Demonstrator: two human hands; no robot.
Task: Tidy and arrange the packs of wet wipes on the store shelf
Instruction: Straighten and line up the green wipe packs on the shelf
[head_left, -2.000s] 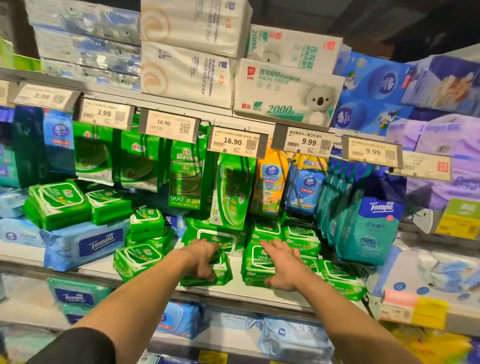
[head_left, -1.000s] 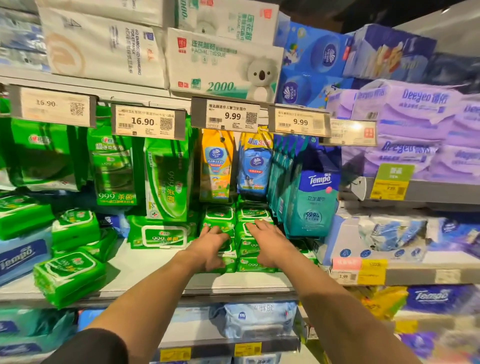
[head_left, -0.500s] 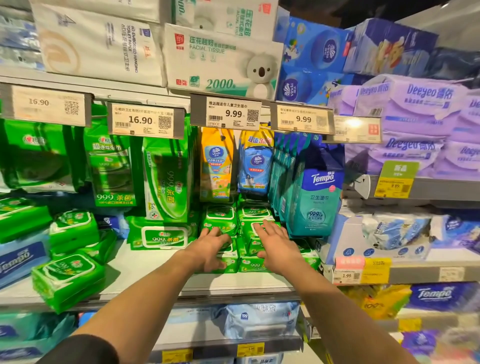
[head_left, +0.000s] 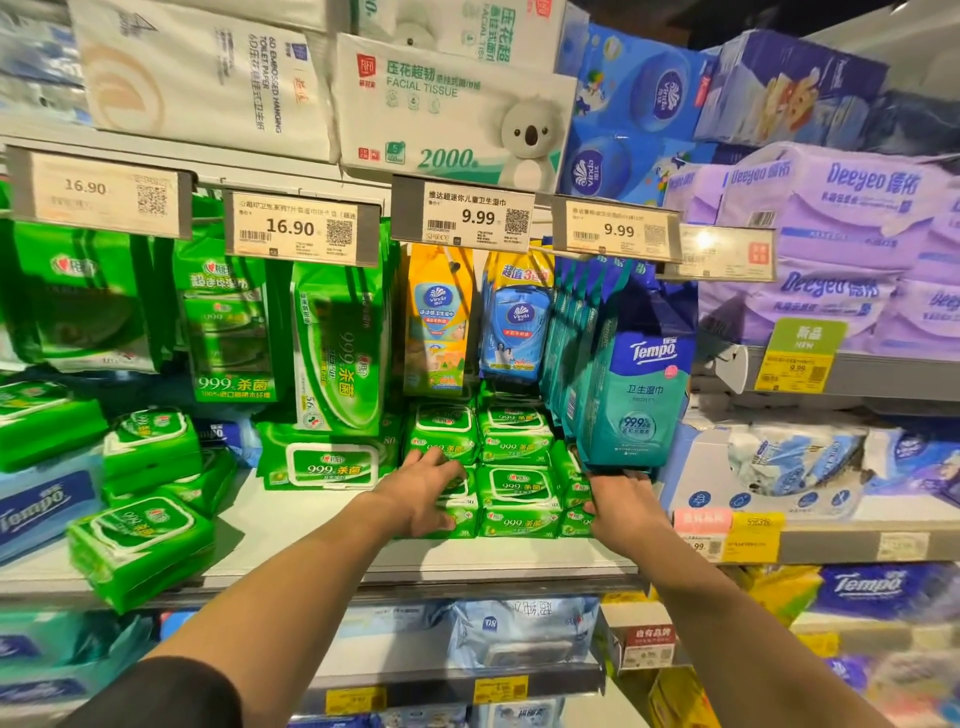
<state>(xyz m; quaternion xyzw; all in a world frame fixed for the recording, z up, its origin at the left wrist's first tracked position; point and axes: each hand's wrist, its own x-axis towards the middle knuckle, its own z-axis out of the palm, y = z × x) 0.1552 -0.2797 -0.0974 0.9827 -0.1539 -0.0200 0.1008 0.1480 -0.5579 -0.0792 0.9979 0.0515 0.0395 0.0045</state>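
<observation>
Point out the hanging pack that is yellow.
The Vinda pack beneath the left 9.99 tag; the hanging packs around it are green, blue or teal.

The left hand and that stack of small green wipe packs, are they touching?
Touching. The head view shows the left hand lying against the left side of the stack of small green wipe packs, its fingers overlapping them with no gap.
</observation>
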